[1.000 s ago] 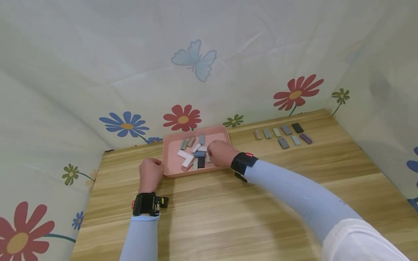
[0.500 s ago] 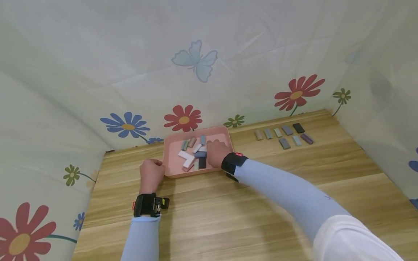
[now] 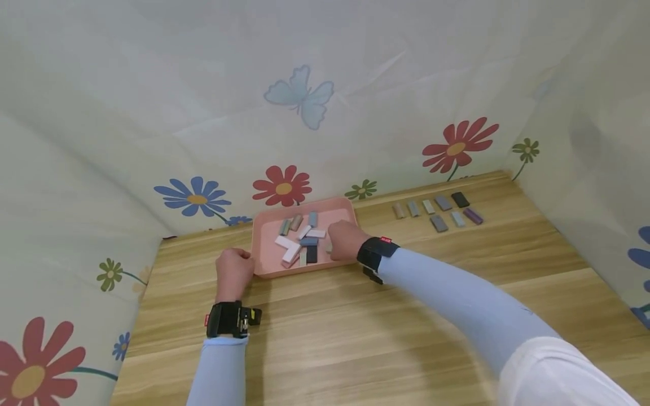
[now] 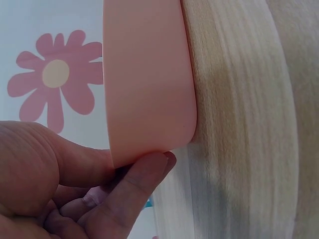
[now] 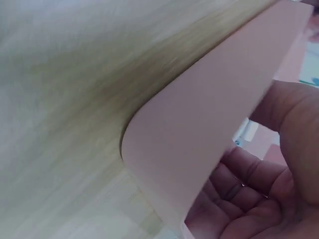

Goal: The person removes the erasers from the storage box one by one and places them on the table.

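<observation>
A pink tray (image 3: 264, 242) at the back of the table holds several small bar-shaped pieces, among them a white bar (image 3: 291, 252), a black piece (image 3: 312, 255) and a blue piece (image 3: 308, 241). My left hand (image 3: 235, 273) pinches the tray's left front corner, thumb at the rim and a finger on the outer wall (image 4: 149, 89). Over the right part of the tray is my right hand (image 3: 347, 241), fingers curled inward. A pale green piece (image 3: 329, 247) shows beside it. In the right wrist view the tray wall hides the fingertips, so I cannot tell what they hold.
Right of the tray, two short rows of similar pieces lie on the wooden table (image 3: 325, 338), including a black one (image 3: 460, 199) and a purple one (image 3: 473, 216). A flowered cloth wall (image 3: 218, 141) stands behind and at both sides.
The right hand moved left over the tray, then back right, uncovering a white bar and the pale green piece. The left hand keeps its place at the tray corner.
</observation>
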A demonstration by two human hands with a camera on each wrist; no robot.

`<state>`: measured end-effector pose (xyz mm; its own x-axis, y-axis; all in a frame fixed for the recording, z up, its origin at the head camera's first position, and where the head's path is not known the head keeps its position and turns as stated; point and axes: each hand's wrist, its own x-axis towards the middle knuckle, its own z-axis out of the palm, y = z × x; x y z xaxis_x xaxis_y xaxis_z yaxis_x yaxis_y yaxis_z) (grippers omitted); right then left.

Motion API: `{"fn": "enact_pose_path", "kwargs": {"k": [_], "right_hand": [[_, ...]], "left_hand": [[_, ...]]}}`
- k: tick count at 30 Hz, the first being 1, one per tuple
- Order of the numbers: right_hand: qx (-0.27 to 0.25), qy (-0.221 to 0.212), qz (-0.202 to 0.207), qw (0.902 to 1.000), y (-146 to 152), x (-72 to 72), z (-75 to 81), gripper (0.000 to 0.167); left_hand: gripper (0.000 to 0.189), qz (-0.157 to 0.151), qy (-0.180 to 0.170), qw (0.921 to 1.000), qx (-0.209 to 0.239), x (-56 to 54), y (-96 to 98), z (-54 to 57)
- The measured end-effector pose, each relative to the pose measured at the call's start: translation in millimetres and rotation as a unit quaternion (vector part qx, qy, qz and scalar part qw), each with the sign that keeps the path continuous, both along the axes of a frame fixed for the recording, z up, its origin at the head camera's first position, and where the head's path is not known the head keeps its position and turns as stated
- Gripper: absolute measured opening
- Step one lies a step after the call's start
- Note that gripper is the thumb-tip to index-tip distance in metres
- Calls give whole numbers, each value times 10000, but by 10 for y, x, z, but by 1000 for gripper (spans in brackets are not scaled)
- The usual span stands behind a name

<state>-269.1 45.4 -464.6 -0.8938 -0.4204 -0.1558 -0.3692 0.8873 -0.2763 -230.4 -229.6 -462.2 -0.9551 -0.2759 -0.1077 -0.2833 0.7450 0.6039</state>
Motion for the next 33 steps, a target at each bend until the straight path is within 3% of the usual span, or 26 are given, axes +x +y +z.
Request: {"fn": "enact_pose_path", "kwargs": {"k": [4,7,11,15,19,26,33], "right_hand": [[-1095,-715,-525,9900,192,52,191,21],[-1553,-596,-992,9811,485,63,393,21],[-1548,-47,-1520,9762,1036,25,565,26],[-1483,-9,-2063,9672,1623,-7,447,42],[-1244,40,-2382,9632,1978,11,244,42],[-1013,-68,-2514,9625,2028,29,94,40],[-522,361,-2491,9664,1930,55,38,36]], "left_hand": [[19,-1,-59,10000,9,8,-4,-2],[19,-12,102,9999,-33,21,3,-22],[19,-35,341,9993,-132,37,-5,-20],[20,-63,298,9994,-134,52,5,8],[20,-31,198,9997,-120,42,21,11],[21,-31,199,9998,-56,36,-1,-29],[20,37,125,9999,-74,29,12,-12]]}}
